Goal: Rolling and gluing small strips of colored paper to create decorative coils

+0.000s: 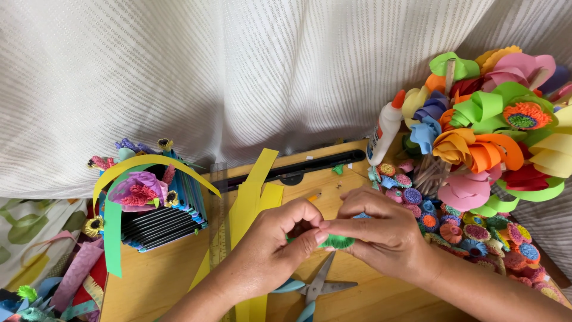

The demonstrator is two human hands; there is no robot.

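Note:
My left hand [280,247] and my right hand [381,229] meet over a wooden board [167,280], fingertips pinched together on a small green fringed paper coil [338,241]. A bit of blue paper shows behind my right fingers. Under my hands lie scissors [316,287] with teal handles. Yellow paper strips [253,197] stretch across the board to the left of my hands.
A white glue bottle [384,128] with an orange cap leans at the right. Large paper flowers [482,131] and several small fringed coils [453,223] crowd the right side. A paper basket [149,203] with flowers stands at the left. A black paper trimmer [298,170] lies by the white curtain.

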